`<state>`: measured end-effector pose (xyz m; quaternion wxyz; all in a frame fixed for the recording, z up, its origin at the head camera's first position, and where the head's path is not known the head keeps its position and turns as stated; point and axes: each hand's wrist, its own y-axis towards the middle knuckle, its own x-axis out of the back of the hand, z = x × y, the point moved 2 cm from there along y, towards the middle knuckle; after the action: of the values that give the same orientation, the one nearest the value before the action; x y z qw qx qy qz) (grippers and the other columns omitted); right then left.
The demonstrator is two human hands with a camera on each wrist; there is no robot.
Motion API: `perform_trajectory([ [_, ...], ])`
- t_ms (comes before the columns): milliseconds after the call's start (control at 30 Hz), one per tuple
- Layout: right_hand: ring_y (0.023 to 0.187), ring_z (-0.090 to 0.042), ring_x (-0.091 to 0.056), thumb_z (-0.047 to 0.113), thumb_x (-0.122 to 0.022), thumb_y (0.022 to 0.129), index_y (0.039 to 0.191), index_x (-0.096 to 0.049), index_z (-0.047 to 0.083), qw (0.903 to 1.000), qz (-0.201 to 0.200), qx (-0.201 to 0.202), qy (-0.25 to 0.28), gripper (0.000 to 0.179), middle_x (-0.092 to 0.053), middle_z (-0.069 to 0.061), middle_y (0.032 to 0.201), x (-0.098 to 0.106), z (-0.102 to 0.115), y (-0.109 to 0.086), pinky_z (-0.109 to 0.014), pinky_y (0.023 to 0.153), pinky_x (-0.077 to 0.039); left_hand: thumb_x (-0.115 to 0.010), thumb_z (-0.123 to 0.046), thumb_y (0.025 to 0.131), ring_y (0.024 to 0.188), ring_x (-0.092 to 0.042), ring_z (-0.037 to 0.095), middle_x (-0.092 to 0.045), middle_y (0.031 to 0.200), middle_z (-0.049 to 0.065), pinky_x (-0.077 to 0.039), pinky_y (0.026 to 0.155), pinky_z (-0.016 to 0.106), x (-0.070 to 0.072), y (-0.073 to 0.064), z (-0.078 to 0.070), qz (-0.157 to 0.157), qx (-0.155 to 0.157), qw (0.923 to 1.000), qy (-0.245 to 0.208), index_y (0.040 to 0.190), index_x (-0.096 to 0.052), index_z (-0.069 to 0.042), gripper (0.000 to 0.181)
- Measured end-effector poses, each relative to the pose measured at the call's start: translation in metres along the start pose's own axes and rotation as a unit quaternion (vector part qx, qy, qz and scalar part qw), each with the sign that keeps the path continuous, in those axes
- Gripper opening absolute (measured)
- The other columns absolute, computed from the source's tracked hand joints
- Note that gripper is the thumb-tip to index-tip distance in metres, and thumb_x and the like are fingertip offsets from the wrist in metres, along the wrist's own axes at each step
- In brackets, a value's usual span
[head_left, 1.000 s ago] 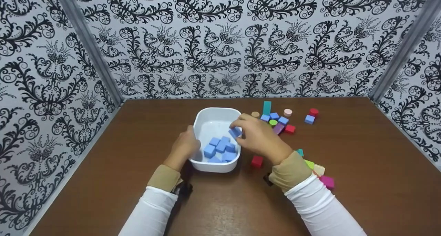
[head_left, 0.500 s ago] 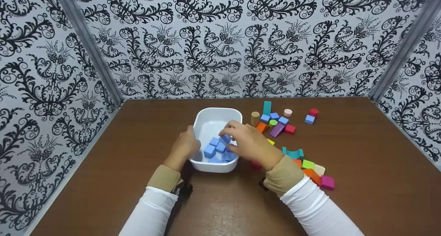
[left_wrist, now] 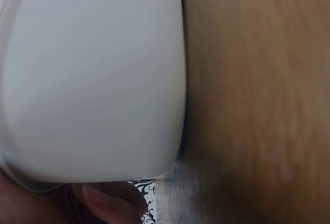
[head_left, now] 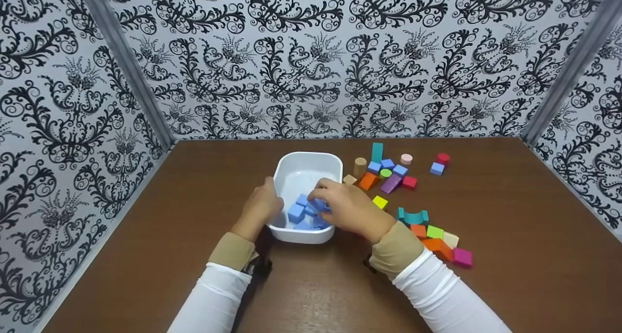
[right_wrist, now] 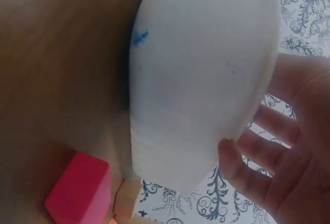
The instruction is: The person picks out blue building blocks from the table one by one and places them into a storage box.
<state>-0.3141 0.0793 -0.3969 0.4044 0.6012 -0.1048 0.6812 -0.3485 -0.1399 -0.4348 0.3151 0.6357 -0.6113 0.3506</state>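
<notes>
A white plastic tub point(head_left: 300, 236) stands on the brown table with several blue blocks point(head_left: 296, 213) inside. My left hand point(head_left: 262, 205) grips its left rim; fingers point(left_wrist: 111, 203) show at the tub's corner in the left wrist view. Over the right rim reaches my right hand point(head_left: 347, 206), with thumb and fingers bent around a blue block point(head_left: 318, 205) low among the others. In the right wrist view, the tub's wall point(right_wrist: 196, 80) hides those fingertips and the block, while the other fingers point(right_wrist: 232, 159) stay outside.
Right of the tub lie loose blocks: a teal arch point(head_left: 413, 217), a yellow block point(head_left: 380, 202), a magenta block point(head_left: 462, 257) and an orange block point(head_left: 368, 181). Further back are a wooden cylinder point(head_left: 359, 167) and a lone blue block point(head_left: 437, 168). Patterned walls enclose the table.
My right hand has carried the blue block from above the right rim down and left into the tub's pile. The left hand keeps its place on the rim.
</notes>
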Motion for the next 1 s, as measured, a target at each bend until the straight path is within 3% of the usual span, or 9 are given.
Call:
perform_trajectory([
  [533,0.093,-0.023,-0.072,0.012,-0.085,0.088,0.119,-0.080,0.012,0.9999,-0.002,0.000,-0.011,0.031,-0.070,-0.006,0.110,0.0009,0.0011,-0.0002,-0.037,0.087,-0.061,-0.056,-0.006,0.092,0.112,-0.070,0.042,-0.067,0.130,0.031,-0.055,0.094,0.058,-0.0010,0.0010,-0.0003,0.002,-0.003,1.0000,0.001,0.150,-0.044,0.007,0.060],
  [1000,0.098,-0.019,-0.071,0.015,-0.085,0.089,0.125,-0.079,0.013,0.9999,0.008,-0.011,-0.010,0.036,-0.070,-0.005,0.113,0.0033,0.0014,0.0002,-0.034,0.092,-0.060,-0.056,-0.006,0.094,0.117,-0.068,0.043,-0.066,0.133,0.032,-0.054,0.098,0.058,-0.0021,0.0020,0.0005,0.007,0.009,0.9999,-0.001,0.152,-0.042,0.007,0.062],
])
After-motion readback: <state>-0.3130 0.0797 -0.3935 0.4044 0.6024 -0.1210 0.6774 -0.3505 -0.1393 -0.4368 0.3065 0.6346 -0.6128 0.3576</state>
